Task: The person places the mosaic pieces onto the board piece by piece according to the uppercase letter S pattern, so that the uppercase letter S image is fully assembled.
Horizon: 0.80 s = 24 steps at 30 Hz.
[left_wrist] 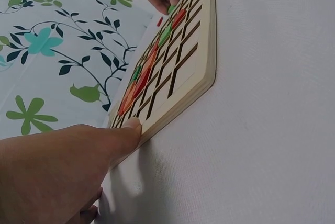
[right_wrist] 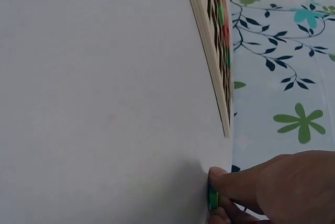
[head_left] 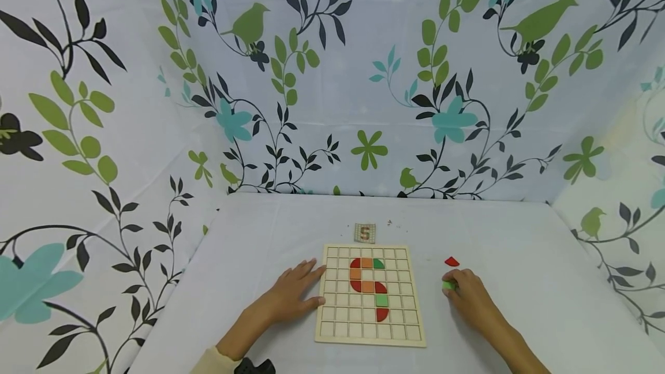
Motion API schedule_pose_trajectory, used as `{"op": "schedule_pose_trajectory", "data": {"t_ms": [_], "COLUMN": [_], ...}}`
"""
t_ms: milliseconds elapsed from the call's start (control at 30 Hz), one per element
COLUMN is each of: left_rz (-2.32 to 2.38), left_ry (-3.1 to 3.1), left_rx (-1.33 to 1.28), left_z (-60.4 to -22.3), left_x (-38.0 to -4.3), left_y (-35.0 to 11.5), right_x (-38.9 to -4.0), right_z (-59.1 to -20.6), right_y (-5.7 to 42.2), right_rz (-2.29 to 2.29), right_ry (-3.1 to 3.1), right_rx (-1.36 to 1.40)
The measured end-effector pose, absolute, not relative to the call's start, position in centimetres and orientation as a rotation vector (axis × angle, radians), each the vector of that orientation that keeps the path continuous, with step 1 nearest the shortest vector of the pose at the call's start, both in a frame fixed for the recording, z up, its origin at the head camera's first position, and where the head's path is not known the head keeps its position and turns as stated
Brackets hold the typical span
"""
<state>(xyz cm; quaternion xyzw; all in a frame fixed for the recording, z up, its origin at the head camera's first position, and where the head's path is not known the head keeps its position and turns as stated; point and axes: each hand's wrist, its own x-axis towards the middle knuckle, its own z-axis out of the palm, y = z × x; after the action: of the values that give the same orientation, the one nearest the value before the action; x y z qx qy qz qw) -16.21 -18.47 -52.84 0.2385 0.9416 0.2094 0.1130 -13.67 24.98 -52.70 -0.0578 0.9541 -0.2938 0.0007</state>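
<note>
A wooden grid board (head_left: 370,343) lies on the white table, with red, orange and green tiles in some squares making a curving, S-like line. At its left edge rests my left hand (head_left: 291,296), fingers spread and thumb touching the rim; in the left wrist view the thumb (left_wrist: 131,127) presses the board's edge. To the right of the board, my right hand (head_left: 473,299) pinches a small green tile (right_wrist: 213,199) between thumb and fingers, close over the table. Just beyond that hand sits a loose red rounded tile (head_left: 452,261).
Behind the board lies a small card (head_left: 365,233) marked with an S on a grid. A patterned cloth (head_left: 332,103) with birds and leaves hangs at the back and sides. A black object (head_left: 254,367) shows by the left sleeve.
</note>
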Motion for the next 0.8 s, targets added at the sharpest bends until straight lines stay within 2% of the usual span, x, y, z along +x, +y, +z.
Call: {"op": "schedule_pose_trajectory", "data": {"t_ms": [200,533,800], "left_rz": [0.647,0.625,0.616], "left_ry": [2.745,2.747,2.754], "left_rx": [0.701,0.704,0.711], "left_z": [-52.8,-53.1,-53.0], "left_x": [-16.2,-16.3,-16.4], "left_y": [-18.6,-18.5,-18.6], "right_x": [-14.6,-14.2,-12.5], "right_z": [-52.2,-50.2,-50.8], "right_y": [22.8,16.0,13.0], "right_rz": [-0.979,-0.976,-1.025], "right_ry": [2.998,2.914,2.769], "right_rx": [-0.234,-0.288,-0.753]}}
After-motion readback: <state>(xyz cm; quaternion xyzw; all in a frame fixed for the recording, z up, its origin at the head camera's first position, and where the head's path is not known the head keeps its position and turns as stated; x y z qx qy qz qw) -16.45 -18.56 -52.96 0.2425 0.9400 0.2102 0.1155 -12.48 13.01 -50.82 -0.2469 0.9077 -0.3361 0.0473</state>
